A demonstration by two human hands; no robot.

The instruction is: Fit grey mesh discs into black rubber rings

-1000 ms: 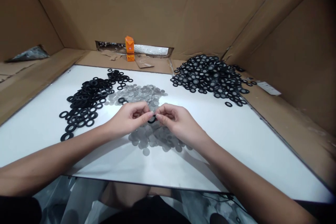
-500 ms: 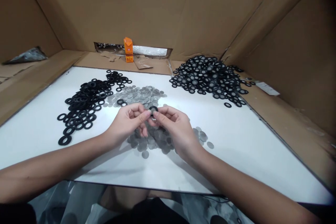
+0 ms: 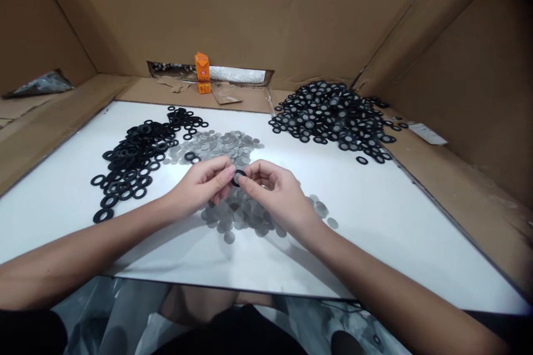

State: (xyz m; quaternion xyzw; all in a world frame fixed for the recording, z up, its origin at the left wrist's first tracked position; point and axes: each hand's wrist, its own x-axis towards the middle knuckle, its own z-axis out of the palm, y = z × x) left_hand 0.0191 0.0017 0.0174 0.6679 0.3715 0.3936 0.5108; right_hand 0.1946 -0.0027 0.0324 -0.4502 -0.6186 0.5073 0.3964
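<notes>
Between my two hands is a black ring washer (image 3: 239,178) with a grey mesh disc in its middle. My left hand (image 3: 210,180) pinches the washer's left edge with thumb and fingertips. From the other side, my right hand (image 3: 277,188) grips it, the thumb lying on the disc. Loose grey discs (image 3: 227,221) are spread on the white tabletop under and behind both hands. To the left lies a heap of black rings (image 3: 135,155) with open centres. At the back right stands a larger heap of black rings with grey centres (image 3: 328,113).
Tall cardboard walls (image 3: 233,11) surround the white table (image 3: 400,244). An orange box (image 3: 202,69) stands at the back by a slot in the cardboard. A white label (image 3: 428,133) lies on the right cardboard ledge, and a plastic bag (image 3: 41,84) is at the far left.
The washer has shifted slightly left and is turned to show more of its face. My left fingers have drawn in closer together. The whole view has tilted a little.
</notes>
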